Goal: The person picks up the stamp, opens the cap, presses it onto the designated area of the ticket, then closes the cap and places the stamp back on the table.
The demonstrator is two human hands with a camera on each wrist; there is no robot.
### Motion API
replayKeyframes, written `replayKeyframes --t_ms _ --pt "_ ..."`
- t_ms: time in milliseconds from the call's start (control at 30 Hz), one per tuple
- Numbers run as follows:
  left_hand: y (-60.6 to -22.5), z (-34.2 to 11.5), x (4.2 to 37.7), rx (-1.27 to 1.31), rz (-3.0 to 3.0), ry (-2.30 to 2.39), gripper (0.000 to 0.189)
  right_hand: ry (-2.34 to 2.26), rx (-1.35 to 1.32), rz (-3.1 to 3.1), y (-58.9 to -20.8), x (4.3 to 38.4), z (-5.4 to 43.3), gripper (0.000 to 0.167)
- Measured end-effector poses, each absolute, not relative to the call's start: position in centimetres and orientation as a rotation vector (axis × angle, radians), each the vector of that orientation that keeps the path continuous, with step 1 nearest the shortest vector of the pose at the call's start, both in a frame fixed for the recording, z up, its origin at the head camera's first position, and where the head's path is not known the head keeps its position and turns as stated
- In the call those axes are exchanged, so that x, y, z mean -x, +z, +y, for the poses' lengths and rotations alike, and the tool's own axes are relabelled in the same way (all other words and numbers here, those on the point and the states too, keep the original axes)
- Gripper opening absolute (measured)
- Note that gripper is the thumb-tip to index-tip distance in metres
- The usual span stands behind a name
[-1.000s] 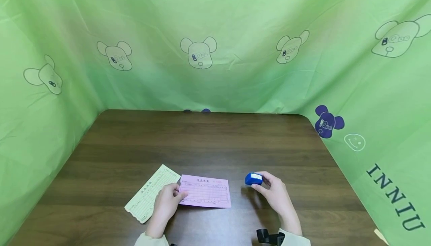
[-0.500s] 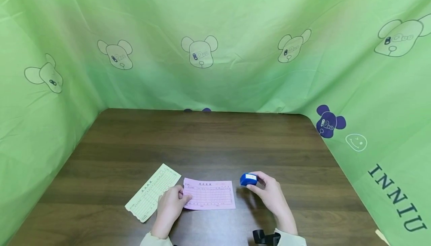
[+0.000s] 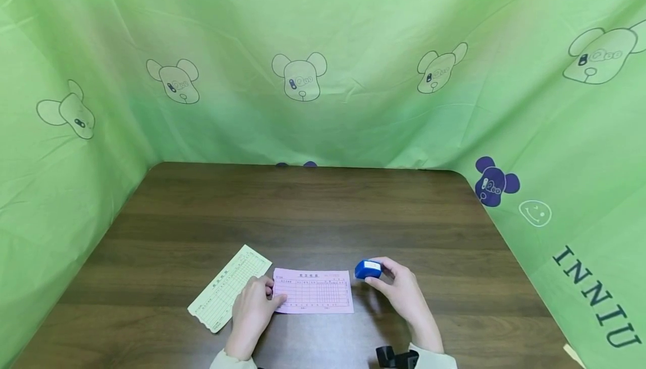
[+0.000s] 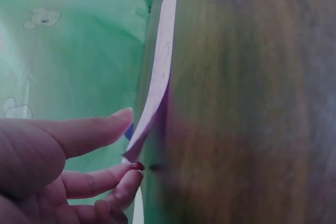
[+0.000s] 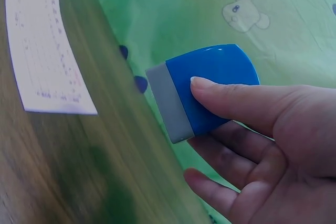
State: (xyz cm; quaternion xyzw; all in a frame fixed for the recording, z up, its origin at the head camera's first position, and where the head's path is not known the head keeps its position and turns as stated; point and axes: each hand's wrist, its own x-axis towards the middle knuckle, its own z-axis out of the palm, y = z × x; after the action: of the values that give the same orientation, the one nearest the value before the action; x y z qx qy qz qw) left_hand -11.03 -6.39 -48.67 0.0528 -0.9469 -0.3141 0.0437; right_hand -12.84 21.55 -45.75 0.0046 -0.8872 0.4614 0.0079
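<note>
A pink printed slip lies lengthwise in front of me. At its left end my left hand pinches the edge, thumb on the printed face; the left wrist view shows that end of the slip curving up off the wood by the fingers. Just beyond the slip's right end, my right hand holds a blue stamp between thumb and fingers. Close up in the right wrist view, the stamp has a rounded blue body and a grey base that faces left, held above the table.
A pale green printed slip lies slanted left of the pink one, partly behind the left hand. The brown wooden table is ringed by a green curtain with bear heads on it. A black wrist mount sits at the right sleeve.
The pink slip has shifted slightly right and toward me and straightened, the left hand moving with it. The right hand has brought the stamp left, closer to the slip.
</note>
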Motion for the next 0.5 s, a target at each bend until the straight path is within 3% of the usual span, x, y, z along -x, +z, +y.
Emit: replayKeyframes --t_ms 233,500 --pt "-47.9 -6.2 10.8 -0.172 -2.891 -0.947 0.033 1.551 -0.059 -2.715 -45.4 12.8 20.9 0.028" --pt "-46.3 -4.9 10.5 0.131 -2.798 -1.164 0.039 1.838 -0.127 -2.629 -45.0 13.0 19.9 0.033"
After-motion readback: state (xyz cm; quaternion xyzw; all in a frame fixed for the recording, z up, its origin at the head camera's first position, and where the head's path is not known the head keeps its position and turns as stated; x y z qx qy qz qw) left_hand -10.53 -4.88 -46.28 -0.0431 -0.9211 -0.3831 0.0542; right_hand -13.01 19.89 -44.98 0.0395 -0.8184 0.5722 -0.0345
